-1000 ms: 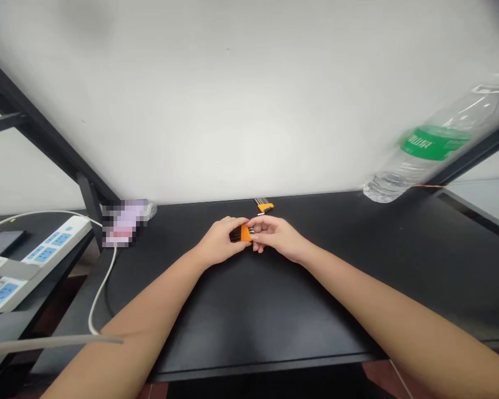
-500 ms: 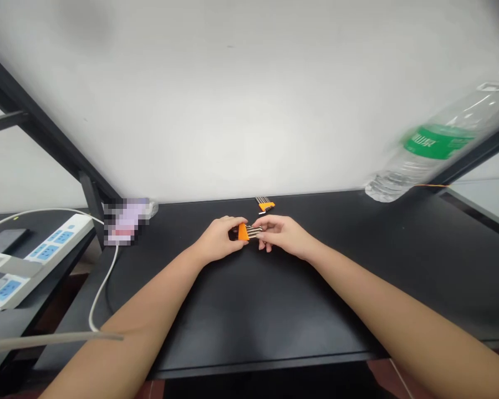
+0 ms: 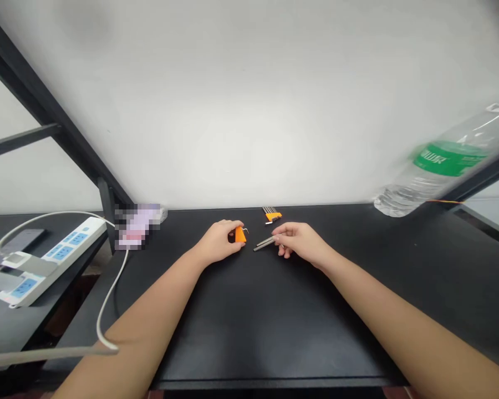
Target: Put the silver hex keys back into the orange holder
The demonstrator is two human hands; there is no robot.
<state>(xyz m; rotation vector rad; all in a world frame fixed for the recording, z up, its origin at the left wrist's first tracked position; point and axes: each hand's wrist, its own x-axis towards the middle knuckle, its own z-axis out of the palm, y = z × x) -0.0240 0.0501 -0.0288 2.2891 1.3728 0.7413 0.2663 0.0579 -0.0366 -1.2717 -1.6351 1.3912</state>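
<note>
Between the thumb and fingers of my left hand (image 3: 218, 242) is an orange hex key holder (image 3: 240, 235). A small L-shaped hex key (image 3: 245, 230) sticks out of its right side. My right hand (image 3: 297, 241), a little to the right, pinches a few metal hex keys (image 3: 265, 242); their ends point left toward the holder, apart from it. How many lie under the fingers is hidden. Behind my right hand, near the wall, a second orange holder (image 3: 274, 216) lies on the black table (image 3: 274, 321) with several hex keys in it.
A large clear bottle with a green label (image 3: 449, 159) stands at the back right by the wall. To the left are a white power strip (image 3: 69, 249), a white cable (image 3: 103, 310) crossing near my left forearm, and a blurred-out packet (image 3: 137, 224). Black frame posts rise at both sides.
My right hand has drawn the hex keys out of the orange holder and moved right with them. My left hand keeps the holder in about the same place. The view has shifted slightly.
</note>
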